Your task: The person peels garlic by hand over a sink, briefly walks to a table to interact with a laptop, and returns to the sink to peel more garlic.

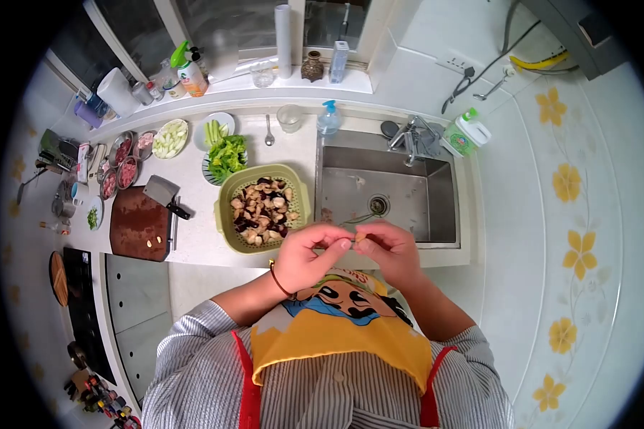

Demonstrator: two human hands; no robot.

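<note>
My left hand (309,256) and my right hand (389,252) meet at the fingertips over the sink's front edge. Both pinch a small tan piece (360,237) that looks like a garlic clove; the fingers hide most of it. Left of my left hand stands a green colander (225,232) of cut, dark-skinned pale chunks. A brown cutting board (137,222) lies farther left, with a few small pale cloves (154,242) near its front edge. A cleaver (163,191) with a black handle rests across the board's back right corner.
Behind my hands is the steel sink (422,236), with a faucet (409,139) at its back. Leafy greens (226,159), sliced pale vegetable (170,139) and bowls of meat (127,171) stand at the back left. A spoon (269,132) and a glass bowl (290,119) lie near the wall.
</note>
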